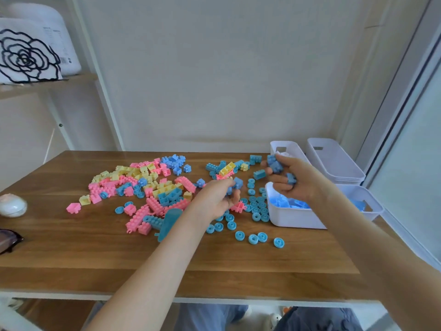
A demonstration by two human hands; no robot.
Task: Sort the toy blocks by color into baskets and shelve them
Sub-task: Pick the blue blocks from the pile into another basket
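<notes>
Blue blocks lie askew in right hand.

On your table, the block pile lies left, the near basket right, with the middle basket and far basket behind it.

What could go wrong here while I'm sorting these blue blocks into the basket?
Your right hand grips several blue blocks at once near the rim of the white basket; one could slip and land outside. The loose blue wheels lie near your left forearm, which could sweep some toward the table edge.
</notes>
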